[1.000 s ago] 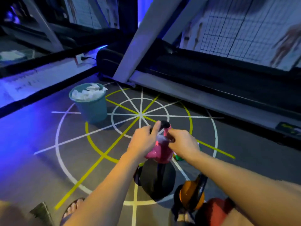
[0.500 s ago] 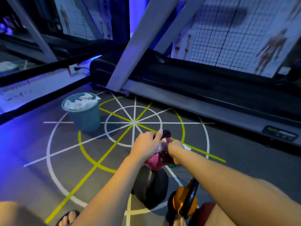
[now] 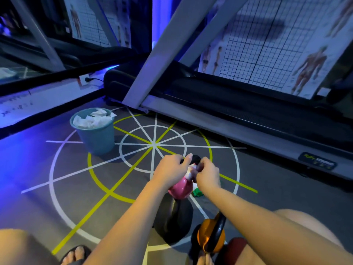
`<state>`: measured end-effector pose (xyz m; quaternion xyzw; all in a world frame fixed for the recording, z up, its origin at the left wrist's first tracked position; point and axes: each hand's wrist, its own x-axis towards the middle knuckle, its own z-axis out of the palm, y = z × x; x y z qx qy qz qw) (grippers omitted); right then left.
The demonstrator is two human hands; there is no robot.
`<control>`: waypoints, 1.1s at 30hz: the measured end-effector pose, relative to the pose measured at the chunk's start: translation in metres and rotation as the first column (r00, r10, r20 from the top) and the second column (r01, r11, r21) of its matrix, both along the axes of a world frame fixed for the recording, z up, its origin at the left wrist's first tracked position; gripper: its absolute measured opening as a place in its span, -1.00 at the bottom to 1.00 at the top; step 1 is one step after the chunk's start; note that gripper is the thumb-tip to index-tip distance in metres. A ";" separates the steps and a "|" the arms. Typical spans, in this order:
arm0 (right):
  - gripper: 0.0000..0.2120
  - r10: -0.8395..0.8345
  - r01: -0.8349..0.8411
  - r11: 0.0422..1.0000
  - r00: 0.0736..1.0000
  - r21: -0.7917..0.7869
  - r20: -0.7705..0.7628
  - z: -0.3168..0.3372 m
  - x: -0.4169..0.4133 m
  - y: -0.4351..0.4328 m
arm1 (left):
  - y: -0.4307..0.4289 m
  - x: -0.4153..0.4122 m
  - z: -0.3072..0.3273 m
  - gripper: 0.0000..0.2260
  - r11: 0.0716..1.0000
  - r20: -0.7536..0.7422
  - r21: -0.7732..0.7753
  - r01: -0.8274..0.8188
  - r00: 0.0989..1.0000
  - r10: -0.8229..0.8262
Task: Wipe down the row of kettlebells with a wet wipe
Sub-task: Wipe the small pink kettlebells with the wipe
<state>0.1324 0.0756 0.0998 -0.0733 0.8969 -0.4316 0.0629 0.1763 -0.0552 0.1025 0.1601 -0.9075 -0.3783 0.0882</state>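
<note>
Left hand [image 3: 172, 169] curled over the black handle [image 3: 196, 159] of the pink kettlebell [image 3: 180, 190], likely to steady it, right hand [image 3: 208, 174] pinching the white wet wipe [image 3: 189, 172] against the handle base; glossy bell sits on the floor [image 3: 57, 207], far end of row beyond the black kettlebell [image 3: 175, 220] and orange kettlebell [image 3: 207, 236].

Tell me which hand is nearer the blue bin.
Left. The left hand grips the pink kettlebell by its handle, on the side toward the bin. The right hand holds the wipe on the handle's other side, farther away.
</note>
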 end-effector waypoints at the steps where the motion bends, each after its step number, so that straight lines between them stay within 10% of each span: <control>1: -0.87 0.169 -0.161 0.981 0.983 0.104 -0.069 0.000 0.006 0.006 | 0.000 0.000 0.000 -0.42 1.000 0.002 0.000 0.000 1.000 0.000; 6: -0.47 0.612 -0.373 0.598 0.784 0.709 -0.103 -0.020 0.001 0.015 | -0.005 0.005 0.003 -0.47 1.000 0.005 0.027 -0.009 1.000 0.009; 12: -0.09 0.715 -0.229 0.366 0.689 0.902 -0.115 -0.051 0.013 0.026 | -0.009 0.010 0.001 -0.46 0.998 -0.009 0.060 0.028 1.000 -0.027; 17: -0.75 0.670 -0.031 0.666 0.464 0.745 -0.579 -0.024 -0.006 0.020 | -0.020 0.011 -0.003 -0.46 0.996 -0.025 0.084 0.008 1.000 -0.006; 28: -0.51 0.631 -0.334 0.655 0.734 0.677 -0.249 -0.044 -0.004 0.015 | -0.019 0.010 -0.002 -0.47 0.995 -0.042 0.091 0.047 0.998 -0.044; 33: -0.76 0.576 -0.156 0.770 0.586 0.618 -0.569 -0.028 -0.008 0.015 | -0.022 0.007 -0.004 -0.42 0.992 -0.030 0.123 0.024 0.999 -0.021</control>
